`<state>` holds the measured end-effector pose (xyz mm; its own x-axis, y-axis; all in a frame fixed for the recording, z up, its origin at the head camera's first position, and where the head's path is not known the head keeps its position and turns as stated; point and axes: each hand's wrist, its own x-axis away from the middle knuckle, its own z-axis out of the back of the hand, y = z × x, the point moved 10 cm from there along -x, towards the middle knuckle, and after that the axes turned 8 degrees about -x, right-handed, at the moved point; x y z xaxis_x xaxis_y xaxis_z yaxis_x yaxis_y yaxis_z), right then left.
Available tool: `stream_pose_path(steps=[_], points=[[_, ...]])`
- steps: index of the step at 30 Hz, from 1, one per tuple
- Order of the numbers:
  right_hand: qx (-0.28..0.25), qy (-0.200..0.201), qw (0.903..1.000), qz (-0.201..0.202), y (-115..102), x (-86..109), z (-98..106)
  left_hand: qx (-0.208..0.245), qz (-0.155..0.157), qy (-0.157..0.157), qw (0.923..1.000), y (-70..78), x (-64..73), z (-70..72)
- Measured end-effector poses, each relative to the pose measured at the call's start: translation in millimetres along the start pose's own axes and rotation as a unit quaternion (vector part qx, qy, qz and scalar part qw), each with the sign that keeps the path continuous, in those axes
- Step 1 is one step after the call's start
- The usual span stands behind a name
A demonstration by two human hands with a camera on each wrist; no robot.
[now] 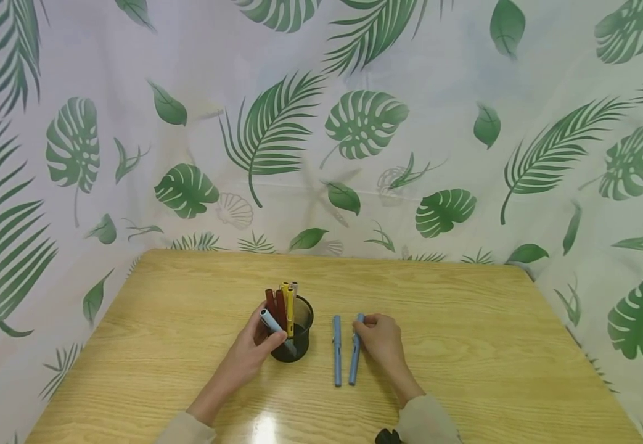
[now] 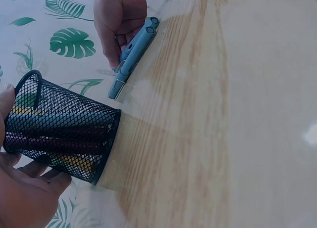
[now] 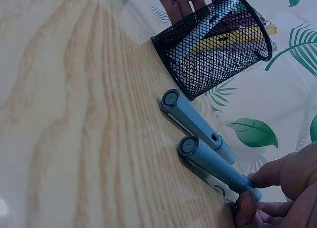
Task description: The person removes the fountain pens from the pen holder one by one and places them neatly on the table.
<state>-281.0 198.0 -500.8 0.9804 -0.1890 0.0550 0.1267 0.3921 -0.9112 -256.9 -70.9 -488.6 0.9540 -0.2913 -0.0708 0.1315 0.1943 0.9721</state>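
Note:
My left hand grips the black mesh pen holder at its left side, thumb at the rim and fingers around the far side. Inside stand dark red pens, yellow pens and a light blue pen that leans toward my left hand. To the right, two blue pens lie side by side on the table. The right-hand blue pen is pinched near its far end by the thumb and fingers of my right hand. Beside it the other blue pen lies untouched.
The wood-grain table reaches back to a white curtain printed with green leaves. A bright light reflection shows on the tabletop near the front. A small black object is at my right sleeve.

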Motion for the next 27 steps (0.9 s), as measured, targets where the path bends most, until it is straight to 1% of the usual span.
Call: stream_pose_path(steps=[6, 15, 19, 23, 27], points=[[-0.002, -0.002, 1.0, 0.007, 0.4, 0.2, -4.9, 0.006, -0.003, 0.0, 1.0, -1.4, 0.3, 2.8], [-0.004, 0.007, 1.0, 0.003, -0.9, 2.5, -0.9, 0.008, -0.006, -0.002, 0.9999, -1.1, -0.6, 1.1], [-0.01, 0.019, 0.9998, 0.001, -0.9, 2.5, 2.7, 0.009, -0.006, -0.003, 0.9999, -0.9, -0.7, -0.1], [-0.006, 0.033, 0.9992, 0.023, -7.5, 2.7, 4.9, 0.01, -0.007, -0.003, 0.9999, -1.0, -1.2, -1.0], [-0.006, 0.035, 0.9983, 0.047, -19.6, 4.4, 3.9, 0.009, -0.005, -0.002, 0.9999, -1.8, -1.7, -1.7]])
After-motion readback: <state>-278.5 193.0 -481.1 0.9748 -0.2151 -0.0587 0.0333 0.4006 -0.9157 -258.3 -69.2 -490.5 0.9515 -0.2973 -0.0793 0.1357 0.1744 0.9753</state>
